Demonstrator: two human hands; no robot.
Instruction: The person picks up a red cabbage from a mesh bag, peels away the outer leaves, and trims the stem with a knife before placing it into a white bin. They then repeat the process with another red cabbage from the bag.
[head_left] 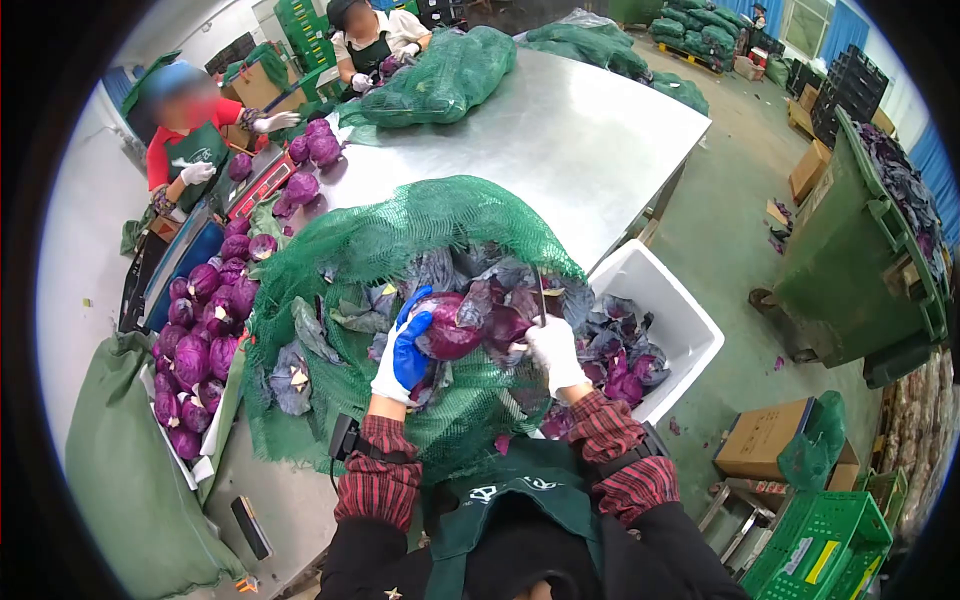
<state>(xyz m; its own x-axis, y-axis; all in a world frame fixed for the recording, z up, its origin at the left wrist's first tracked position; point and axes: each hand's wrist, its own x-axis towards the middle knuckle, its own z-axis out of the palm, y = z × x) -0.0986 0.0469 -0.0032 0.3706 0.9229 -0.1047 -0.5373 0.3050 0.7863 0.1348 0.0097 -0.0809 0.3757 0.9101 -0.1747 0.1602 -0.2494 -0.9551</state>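
Left hand, gloved blue and white, reaching forward, fingers curled around purple cabbage over green net sack; right hand, gloved white, closed on knife, blade pointing away from body; white bin just beside sack, right; steel table extending beyond sack; greenish floor between bin and wheeled container

Shiny metal table, green mesh sacks on it, loose purple cabbages.
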